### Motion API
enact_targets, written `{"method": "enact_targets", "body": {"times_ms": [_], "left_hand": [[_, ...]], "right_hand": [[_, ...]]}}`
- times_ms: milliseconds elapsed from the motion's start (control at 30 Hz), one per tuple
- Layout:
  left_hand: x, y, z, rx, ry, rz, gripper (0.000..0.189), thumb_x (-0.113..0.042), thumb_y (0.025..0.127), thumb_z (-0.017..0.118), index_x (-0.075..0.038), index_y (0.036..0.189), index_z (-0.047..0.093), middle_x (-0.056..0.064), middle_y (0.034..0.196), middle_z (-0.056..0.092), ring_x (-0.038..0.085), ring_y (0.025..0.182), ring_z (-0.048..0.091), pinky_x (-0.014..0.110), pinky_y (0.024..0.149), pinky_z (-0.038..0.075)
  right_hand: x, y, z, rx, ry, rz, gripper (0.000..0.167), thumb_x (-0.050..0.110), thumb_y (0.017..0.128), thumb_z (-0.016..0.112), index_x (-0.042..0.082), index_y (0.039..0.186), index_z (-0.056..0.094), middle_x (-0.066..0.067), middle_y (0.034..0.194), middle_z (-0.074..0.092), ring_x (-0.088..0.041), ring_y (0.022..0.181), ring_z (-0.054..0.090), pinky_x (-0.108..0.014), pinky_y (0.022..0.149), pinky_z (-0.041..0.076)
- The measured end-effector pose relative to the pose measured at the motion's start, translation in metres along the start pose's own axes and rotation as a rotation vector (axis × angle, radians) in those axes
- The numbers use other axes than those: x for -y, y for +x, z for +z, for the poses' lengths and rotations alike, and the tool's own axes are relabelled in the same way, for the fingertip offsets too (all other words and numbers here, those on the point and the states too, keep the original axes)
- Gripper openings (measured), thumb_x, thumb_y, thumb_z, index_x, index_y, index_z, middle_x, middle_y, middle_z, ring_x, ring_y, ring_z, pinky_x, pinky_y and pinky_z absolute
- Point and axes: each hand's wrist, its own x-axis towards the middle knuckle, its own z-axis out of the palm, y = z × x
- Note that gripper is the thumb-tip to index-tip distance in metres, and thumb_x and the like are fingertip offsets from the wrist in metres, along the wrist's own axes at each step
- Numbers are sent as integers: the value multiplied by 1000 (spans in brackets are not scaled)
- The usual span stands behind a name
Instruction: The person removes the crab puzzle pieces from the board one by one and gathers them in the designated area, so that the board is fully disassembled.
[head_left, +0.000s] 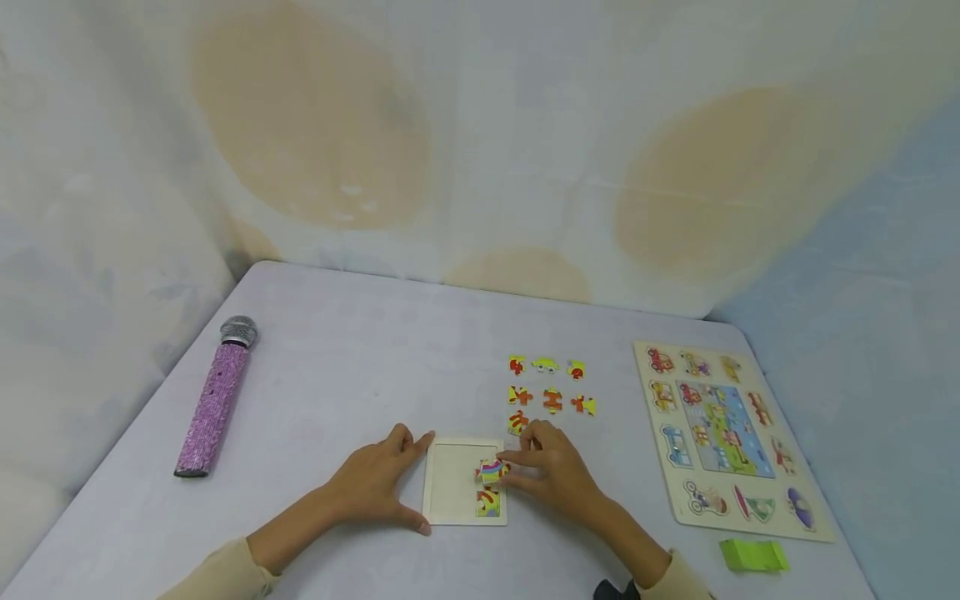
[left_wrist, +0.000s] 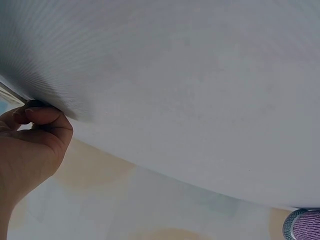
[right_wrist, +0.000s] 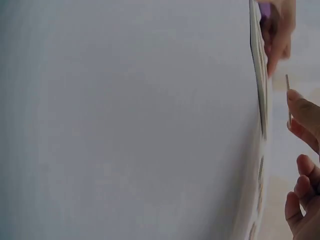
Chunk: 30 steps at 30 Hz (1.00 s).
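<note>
A square pale wooden puzzle tray [head_left: 452,483] lies flat near the front of the table. One puzzle piece with yellow and red on it [head_left: 487,503] sits in its lower right corner. My left hand [head_left: 372,481] spans the tray's left edge, index finger at the far corner and thumb at the near one. Between thumb and fingertips, my right hand [head_left: 553,473] pinches a rainbow-striped puzzle piece [head_left: 491,472] over the tray's right side. The right wrist view shows this thin piece [right_wrist: 288,85] edge-on, raised above the tray's rim [right_wrist: 260,75].
Several loose puzzle pieces [head_left: 552,400] lie in rows beyond my right hand. A purple glittery microphone [head_left: 213,408] lies at the left. To the right are a large picture puzzle board [head_left: 678,492] and a bright green block [head_left: 753,556]. Patterned cloth [head_left: 480,150] hangs behind the table.
</note>
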Motion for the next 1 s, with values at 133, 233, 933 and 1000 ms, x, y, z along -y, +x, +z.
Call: {"method": "enact_targets", "body": {"times_ms": [133,233,933,1000], "left_hand": [[0,-1,-1,-10,-6,8,122,-79,57,76,-11,152,41,-3,109,41,6,74,40,20,61,35],[-1,0,-2,-18,-6,8,121,-79,57,76,-12,152,41,-2,110,42,6,75,40,21,62,36],[-5,-1,-5,10,-31,-16,121,-76,56,80,-13,152,41,0,111,43,8,76,41,22,62,37],[-5,-1,-5,10,-31,-17,121,-76,56,79,-13,152,41,0,111,43,8,76,41,22,62,36]], "right_hand": [[-21,-4,-13,-20,-88,73,36,28,67,92,17,99,81,5,86,43,-5,84,37,-20,71,33],[-34,-6,-23,-35,-134,128,35,28,68,91,16,99,81,5,86,43,-6,82,37,-21,69,34],[-50,-11,-37,33,-197,377,48,31,70,89,11,112,77,0,83,44,-11,79,37,-26,67,35],[-37,-10,-34,63,-173,354,50,35,70,89,13,113,77,2,87,44,-10,84,37,-24,70,36]]}}
